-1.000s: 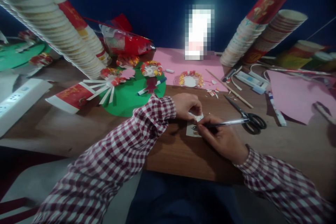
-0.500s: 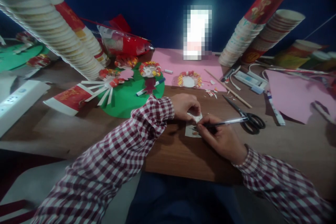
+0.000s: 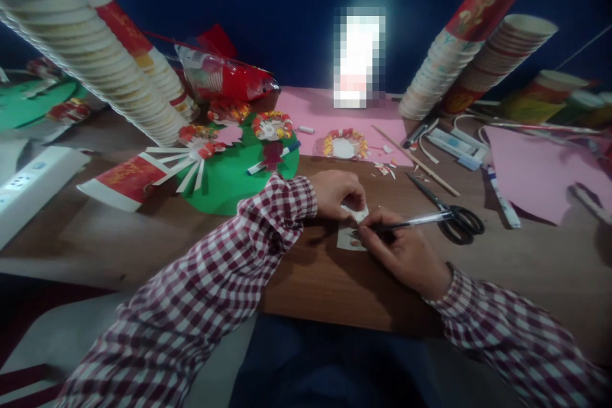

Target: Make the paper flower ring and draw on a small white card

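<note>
My left hand (image 3: 338,194) is closed on a small piece of white paper (image 3: 357,213), pinched between thumb and fingers near the table's front edge. My right hand (image 3: 406,252) holds a pen (image 3: 421,220) that lies across its fingers, pointing right. Its thumb and fingertips meet at the paper too, close to the left fingers. Beneath both hands a pale paper piece with a small printed picture (image 3: 346,241) rests on the wooden table; whether it joins the pinched piece is hidden. Black-handled scissors (image 3: 461,224) lie just right of the pen.
Tall stacks of paper cups (image 3: 444,70) lean up at both sides. Behind the hands lie pink paper (image 3: 310,146), a cup-base flower ring (image 3: 345,148) and a wooden stick (image 3: 421,166). A cut red cup (image 3: 122,182) and green card (image 3: 215,197) are at left, near a power strip (image 3: 41,185).
Both hands keep nearly the same place and grip. The view has shifted very slightly; nothing else visibly moves.
</note>
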### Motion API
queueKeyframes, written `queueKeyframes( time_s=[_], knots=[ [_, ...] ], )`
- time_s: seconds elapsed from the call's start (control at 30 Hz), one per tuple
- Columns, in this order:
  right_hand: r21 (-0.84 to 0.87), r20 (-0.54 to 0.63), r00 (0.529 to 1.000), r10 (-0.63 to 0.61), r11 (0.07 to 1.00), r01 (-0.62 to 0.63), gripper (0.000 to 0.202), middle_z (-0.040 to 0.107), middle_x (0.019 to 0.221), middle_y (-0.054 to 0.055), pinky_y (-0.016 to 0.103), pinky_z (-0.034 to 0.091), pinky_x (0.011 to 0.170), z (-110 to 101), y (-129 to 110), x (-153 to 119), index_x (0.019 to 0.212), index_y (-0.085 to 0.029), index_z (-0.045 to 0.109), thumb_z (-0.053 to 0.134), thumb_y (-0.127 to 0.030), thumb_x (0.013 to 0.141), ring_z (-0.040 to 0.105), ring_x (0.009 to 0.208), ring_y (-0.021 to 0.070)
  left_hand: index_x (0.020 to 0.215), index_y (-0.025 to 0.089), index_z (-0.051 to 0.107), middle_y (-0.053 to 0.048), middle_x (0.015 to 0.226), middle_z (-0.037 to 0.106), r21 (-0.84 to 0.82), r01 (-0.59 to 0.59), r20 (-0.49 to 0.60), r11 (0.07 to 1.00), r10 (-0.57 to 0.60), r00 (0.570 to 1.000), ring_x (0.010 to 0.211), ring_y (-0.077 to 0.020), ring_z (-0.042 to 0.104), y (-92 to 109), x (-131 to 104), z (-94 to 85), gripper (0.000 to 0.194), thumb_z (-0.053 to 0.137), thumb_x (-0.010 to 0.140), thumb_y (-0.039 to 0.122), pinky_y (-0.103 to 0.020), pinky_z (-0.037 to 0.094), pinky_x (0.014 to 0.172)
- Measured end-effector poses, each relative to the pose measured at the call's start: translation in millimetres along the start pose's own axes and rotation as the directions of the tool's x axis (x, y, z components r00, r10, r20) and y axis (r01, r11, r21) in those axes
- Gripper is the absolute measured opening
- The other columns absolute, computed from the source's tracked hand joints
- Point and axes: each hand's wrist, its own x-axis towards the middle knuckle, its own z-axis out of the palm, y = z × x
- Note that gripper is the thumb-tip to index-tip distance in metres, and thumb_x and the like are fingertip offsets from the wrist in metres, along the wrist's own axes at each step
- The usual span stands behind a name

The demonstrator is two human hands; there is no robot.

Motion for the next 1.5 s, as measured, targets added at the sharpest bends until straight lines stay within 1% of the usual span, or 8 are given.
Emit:
queueKeyframes(
  time_s=[0.67, 0.8, 0.9, 1.0, 1.1, 1.17, 1.27, 1.5],
  knots=[
    [-0.017, -0.018, 1.000, -0.024, 1.000, 0.024, 0.008, 0.067, 0.077, 0.002, 0.028, 0.050, 0.069, 0.5, -1.6, 1.6, 0.085, -0.020, 0.062, 0.057, -0.027, 0.086, 0.063, 0.071, 0.0159, 0.092, 0.016, 0.069, -0.003, 0.086, 0.062, -0.002, -0.021, 0.001, 1.000, 0.021, 1.000, 0.077, -0.0120, 0.057, -2.3, 1.0, 1.8, 0.026, 0.070, 0.067, 0.020, -0.020, 0.042, 0.067],
    [0.142, -0.054, 0.998, 0.041, 0.989, -0.033, 0.012, 0.066, 0.070, 0.001, 0.026, 0.051, 0.060, -2.8, 0.1, -1.8, 0.083, -0.020, 0.060, 0.054, -0.029, 0.088, 0.063, 0.063, 0.0142, 0.092, 0.017, 0.069, -0.003, 0.087, 0.063, 0.000, -0.021, -0.006, 1.000, 0.021, 1.000, 0.078, -0.0123, 0.058, -3.5, 1.2, 2.2, 0.025, 0.071, 0.067, 0.022, -0.020, 0.041, 0.067],
    [0.317, -0.156, 0.984, 0.088, 0.948, -0.035, 0.015, 0.064, 0.064, -0.002, 0.023, 0.049, 0.048, -9.0, -0.1, -5.6, 0.096, -0.022, 0.058, 0.047, -0.030, 0.092, 0.059, 0.051, 0.0119, 0.091, 0.017, 0.069, -0.003, 0.087, 0.062, -0.003, -0.015, -0.004, 1.000, 0.015, 1.000, 0.077, -0.0122, 0.057, -3.9, 1.2, 2.1, 0.028, 0.075, 0.067, 0.030, -0.020, 0.041, 0.066],
    [0.175, -0.218, 0.975, 0.030, 0.984, 0.009, 0.019, 0.068, 0.071, 0.001, 0.025, 0.052, 0.054, -18.3, -0.1, -7.8, 0.104, -0.022, 0.059, 0.046, -0.028, 0.093, 0.063, 0.058, 0.0134, 0.092, 0.018, 0.069, -0.002, 0.088, 0.062, -0.004, -0.005, -0.003, 1.000, 0.005, 1.000, 0.078, -0.0119, 0.057, -3.3, 0.9, 1.9, 0.030, 0.075, 0.067, 0.032, -0.020, 0.040, 0.067],
    [-0.100, -0.125, 0.987, -0.103, 0.991, 0.091, 0.014, 0.070, 0.087, 0.004, 0.031, 0.053, 0.071, -24.6, 2.9, -7.5, 0.098, -0.023, 0.063, 0.056, -0.026, 0.087, 0.067, 0.077, 0.0181, 0.091, 0.018, 0.069, -0.002, 0.088, 0.062, 0.002, -0.004, -0.004, 1.000, 0.004, 1.000, 0.079, -0.0121, 0.057, -2.4, 0.4, 1.8, 0.027, 0.074, 0.067, 0.026, -0.020, 0.041, 0.068],
    [-0.204, -0.049, 0.988, -0.148, 0.970, 0.136, 0.014, 0.069, 0.090, 0.005, 0.034, 0.051, 0.076, -24.1, 5.2, -6.1, 0.096, -0.022, 0.063, 0.060, -0.027, 0.084, 0.065, 0.083, 0.0204, 0.092, 0.018, 0.069, -0.002, 0.087, 0.062, 0.009, -0.012, -0.011, 1.000, 0.012, 1.000, 0.079, -0.0124, 0.057, -1.9, 0.1, 1.5, 0.027, 0.073, 0.066, 0.024, -0.020, 0.041, 0.069],
    [-0.260, -0.014, 0.989, -0.145, 0.956, 0.137, 0.012, 0.064, 0.087, 0.006, 0.034, 0.049, 0.073, -17.8, 6.0, -3.3, 0.094, -0.021, 0.064, 0.060, -0.026, 0.084, 0.061, 0.083, 0.0208, 0.091, 0.018, 0.068, -0.002, 0.086, 0.062, 0.022, -0.025, -0.016, 0.999, 0.025, 1.000, 0.077, -0.0127, 0.057, -0.9, -0.3, 0.8, 0.026, 0.072, 0.066, 0.023, -0.021, 0.041, 0.067],
    [-0.256, -0.029, 0.994, -0.108, 0.962, 0.097, 0.014, 0.058, 0.094, 0.008, 0.035, 0.049, 0.075, -8.3, 5.8, -0.6, 0.094, -0.021, 0.064, 0.063, -0.026, 0.081, 0.058, 0.088, 0.0222, 0.089, 0.018, 0.067, -0.001, 0.083, 0.061, 0.037, -0.027, -0.015, 0.999, 0.027, 1.000, 0.074, -0.0119, 0.056, 0.3, -0.3, -0.1, 0.023, 0.069, 0.067, 0.022, -0.020, 0.040, 0.065]
  ],
)
